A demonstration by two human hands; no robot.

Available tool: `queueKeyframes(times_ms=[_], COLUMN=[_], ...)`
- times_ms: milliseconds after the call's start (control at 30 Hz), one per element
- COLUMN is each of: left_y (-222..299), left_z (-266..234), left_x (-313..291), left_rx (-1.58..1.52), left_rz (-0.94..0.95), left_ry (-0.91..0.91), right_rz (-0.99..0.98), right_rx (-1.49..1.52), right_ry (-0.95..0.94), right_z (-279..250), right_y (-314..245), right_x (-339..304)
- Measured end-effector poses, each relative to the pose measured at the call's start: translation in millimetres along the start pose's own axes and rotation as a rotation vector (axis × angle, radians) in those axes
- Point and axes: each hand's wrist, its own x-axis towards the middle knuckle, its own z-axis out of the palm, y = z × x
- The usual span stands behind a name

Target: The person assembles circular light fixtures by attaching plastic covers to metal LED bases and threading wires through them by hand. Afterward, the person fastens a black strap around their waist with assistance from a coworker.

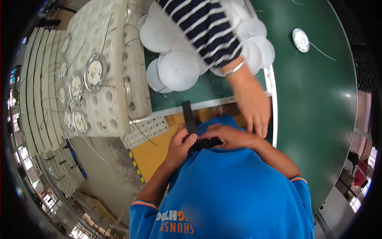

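At my waist, in front of my blue shirt, I hold a black strap [188,117]. One end of it sticks up past my fingers toward the table edge. My left hand [179,145] pinches the strap between thumb and fingers. Beside it, my right hand [227,136] curls over the strap's dark part against the shirt; its fingertips are partly hidden. A co-worker's hand [253,106], with a striped sleeve and a bracelet, reaches in from the far side and hangs close to my right forearm.
White round covers [179,71] are piled on the green table ahead. To the left stand foam trays [107,95] carrying round lamp parts [94,71] with wires. One lamp part [301,40] lies on the green conveyor [310,103] at right. A metal rail [274,115] borders it.
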Motion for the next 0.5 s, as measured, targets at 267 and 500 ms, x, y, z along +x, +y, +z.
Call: queueKeyframes(times_ms=[267,500], left_y=[-9,7], left_z=[3,-7], left_x=[-9,-32], left_rx=[-0.533,-0.712], left_rz=[-0.14,-0.047], left_ry=[0.013,0.161], right_rz=[-0.04,0.001], right_rx=[-0.076,-0.045], right_ry=[0.038,0.526], right_z=[14,-12], right_y=[-3,-75], right_x=[-4,-111])
